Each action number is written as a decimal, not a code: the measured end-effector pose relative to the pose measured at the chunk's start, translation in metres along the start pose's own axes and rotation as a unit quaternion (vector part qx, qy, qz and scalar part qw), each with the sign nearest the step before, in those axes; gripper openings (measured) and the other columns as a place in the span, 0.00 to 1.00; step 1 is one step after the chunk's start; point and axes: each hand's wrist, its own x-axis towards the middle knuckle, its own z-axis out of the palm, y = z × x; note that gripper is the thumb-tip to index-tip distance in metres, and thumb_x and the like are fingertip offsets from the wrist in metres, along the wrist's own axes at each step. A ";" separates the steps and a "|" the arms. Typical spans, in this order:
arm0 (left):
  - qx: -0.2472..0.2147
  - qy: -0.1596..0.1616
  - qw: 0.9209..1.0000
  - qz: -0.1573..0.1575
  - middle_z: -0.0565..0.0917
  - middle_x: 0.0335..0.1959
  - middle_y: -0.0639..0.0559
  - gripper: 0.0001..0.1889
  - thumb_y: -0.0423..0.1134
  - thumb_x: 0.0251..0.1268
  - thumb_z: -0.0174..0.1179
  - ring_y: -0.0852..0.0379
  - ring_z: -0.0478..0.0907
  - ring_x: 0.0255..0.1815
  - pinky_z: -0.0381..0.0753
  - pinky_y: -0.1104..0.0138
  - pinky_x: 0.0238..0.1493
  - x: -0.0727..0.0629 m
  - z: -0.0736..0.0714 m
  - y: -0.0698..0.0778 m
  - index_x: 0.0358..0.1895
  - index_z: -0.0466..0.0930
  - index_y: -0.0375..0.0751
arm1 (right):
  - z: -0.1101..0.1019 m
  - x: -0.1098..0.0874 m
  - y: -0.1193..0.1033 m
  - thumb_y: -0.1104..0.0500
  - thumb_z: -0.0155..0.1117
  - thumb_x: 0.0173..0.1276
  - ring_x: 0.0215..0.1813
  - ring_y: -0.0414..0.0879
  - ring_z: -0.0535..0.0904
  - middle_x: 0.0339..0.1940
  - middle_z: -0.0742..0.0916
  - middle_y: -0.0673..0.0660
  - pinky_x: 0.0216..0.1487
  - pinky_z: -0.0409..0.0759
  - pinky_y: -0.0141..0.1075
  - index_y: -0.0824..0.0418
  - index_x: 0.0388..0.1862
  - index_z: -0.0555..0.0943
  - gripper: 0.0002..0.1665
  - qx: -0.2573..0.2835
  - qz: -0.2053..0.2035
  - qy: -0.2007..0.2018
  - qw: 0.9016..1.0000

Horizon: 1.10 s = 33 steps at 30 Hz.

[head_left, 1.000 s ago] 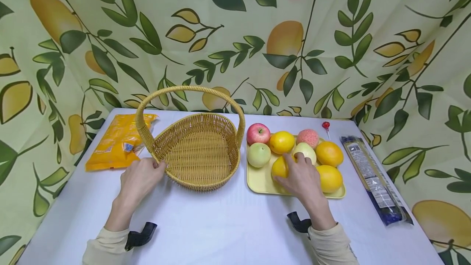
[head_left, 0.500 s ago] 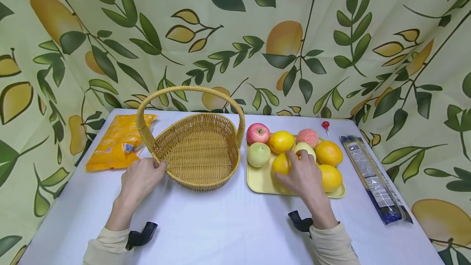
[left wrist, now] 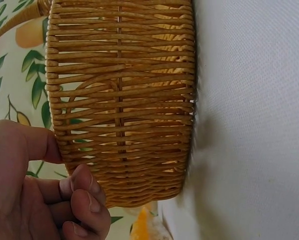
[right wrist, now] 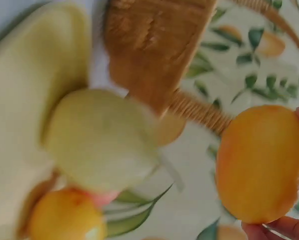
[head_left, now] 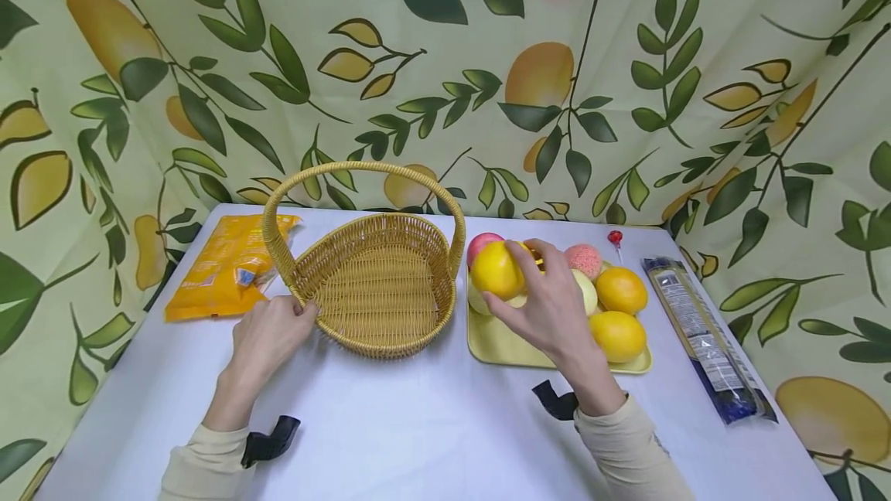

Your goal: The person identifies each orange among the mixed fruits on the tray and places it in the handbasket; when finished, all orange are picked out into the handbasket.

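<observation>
My left hand (head_left: pixel 270 336) pinches the near-left rim of a wicker basket (head_left: pixel 376 288) with a tall arched handle. Thumb and curled fingers meet at the rim beside the woven wall (left wrist: pixel 124 100) in the left wrist view. Above a pale yellow tray (head_left: pixel 508 346), my right hand (head_left: pixel 553 304) holds an oval yellow-orange fruit (right wrist: pixel 262 165) between thumb and fingers. The raised fruit partly hides a red apple (head_left: pixel 483 242) and a pale green pear-like fruit (right wrist: pixel 102 140). Two more yellow-orange fruits and a pink bumpy ball (head_left: pixel 583 260) sit on the tray's right half.
An orange plastic packet (head_left: pixel 223 269) lies left of the basket. Right of the tray lie a red lollipop (head_left: pixel 616 238) and a long clear-and-blue package (head_left: pixel 710 339). The table has a white cloth (head_left: pixel 418 431); a leaf-patterned curtain (head_left: pixel 445 45) surrounds its back and sides.
My right hand has lifted the yellow-orange fruit off the tray and carried it up and left, toward the basket. My left hand stays at the basket rim.
</observation>
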 end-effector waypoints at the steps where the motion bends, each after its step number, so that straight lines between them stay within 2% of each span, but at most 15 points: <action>1: 0.000 0.001 1.000 0.001 0.63 0.10 0.56 0.22 0.47 0.69 0.45 0.59 0.60 0.13 0.58 0.66 0.15 0.000 0.000 0.000 0.14 0.63 0.46 | 0.001 0.004 -0.006 0.43 0.73 0.48 0.51 0.58 0.76 0.54 0.78 0.66 0.43 0.79 0.50 0.56 0.60 0.75 0.40 0.010 -0.019 0.001 1.000; 6: 0.001 0.000 1.000 0.001 0.63 0.10 0.56 0.22 0.47 0.68 0.45 0.59 0.60 0.13 0.58 0.66 0.15 0.001 0.001 -0.001 0.13 0.63 0.46 | 0.010 0.021 -0.037 0.42 0.72 0.48 0.53 0.57 0.77 0.56 0.78 0.64 0.48 0.81 0.48 0.55 0.61 0.75 0.40 0.022 -0.098 -0.033 0.994; 9: 0.004 0.001 1.000 0.004 0.63 0.10 0.56 0.22 0.47 0.69 0.45 0.59 0.60 0.13 0.58 0.66 0.15 0.001 0.001 -0.001 0.13 0.63 0.46 | 0.025 0.029 -0.053 0.41 0.70 0.51 0.53 0.55 0.77 0.57 0.78 0.63 0.50 0.81 0.45 0.54 0.62 0.75 0.40 0.004 -0.136 -0.073 0.988; 12: 0.007 0.002 1.000 0.007 0.63 0.10 0.56 0.22 0.47 0.69 0.45 0.58 0.60 0.13 0.58 0.66 0.15 0.001 0.001 -0.002 0.13 0.63 0.46 | 0.045 0.034 -0.061 0.40 0.68 0.54 0.54 0.55 0.77 0.59 0.77 0.63 0.51 0.81 0.44 0.53 0.64 0.74 0.39 -0.020 -0.153 -0.126 0.980; 15: 0.007 0.001 1.000 0.007 0.63 0.10 0.56 0.22 0.47 0.69 0.44 0.58 0.60 0.13 0.58 0.66 0.15 0.001 0.001 -0.003 0.13 0.63 0.47 | 0.063 0.036 -0.065 0.40 0.66 0.56 0.53 0.55 0.78 0.60 0.76 0.64 0.50 0.82 0.43 0.53 0.65 0.73 0.39 -0.038 -0.148 -0.182 0.971; 20: 0.008 -0.003 1.000 0.006 0.64 0.10 0.56 0.22 0.47 0.69 0.44 0.59 0.60 0.13 0.58 0.66 0.15 0.000 0.002 -0.003 0.13 0.63 0.47 | 0.080 0.037 -0.066 0.40 0.65 0.58 0.47 0.52 0.79 0.57 0.78 0.63 0.36 0.82 0.39 0.53 0.66 0.71 0.39 -0.073 -0.128 -0.244 0.959; 22: 0.008 -0.004 1.000 0.006 0.64 0.10 0.56 0.22 0.47 0.69 0.44 0.58 0.60 0.13 0.58 0.66 0.15 0.000 0.002 -0.003 0.13 0.63 0.47 | 0.084 0.037 -0.066 0.40 0.65 0.58 0.43 0.50 0.79 0.55 0.79 0.62 0.32 0.81 0.37 0.54 0.66 0.71 0.39 -0.087 -0.123 -0.259 0.954; 27: 0.013 -0.003 1.000 0.005 0.64 0.11 0.55 0.22 0.47 0.69 0.44 0.58 0.61 0.14 0.58 0.65 0.16 0.000 0.001 -0.002 0.13 0.63 0.47 | 0.088 0.039 -0.066 0.41 0.65 0.59 0.43 0.51 0.80 0.54 0.80 0.62 0.32 0.81 0.38 0.55 0.66 0.71 0.38 -0.106 -0.107 -0.292 0.944; 33: 0.013 0.003 1.000 0.008 0.64 0.11 0.55 0.22 0.47 0.69 0.44 0.58 0.61 0.14 0.58 0.65 0.16 0.000 0.000 -0.002 0.13 0.63 0.47 | 0.091 0.041 -0.067 0.42 0.66 0.60 0.45 0.52 0.81 0.53 0.80 0.63 0.35 0.83 0.40 0.56 0.66 0.71 0.38 -0.115 -0.098 -0.305 0.940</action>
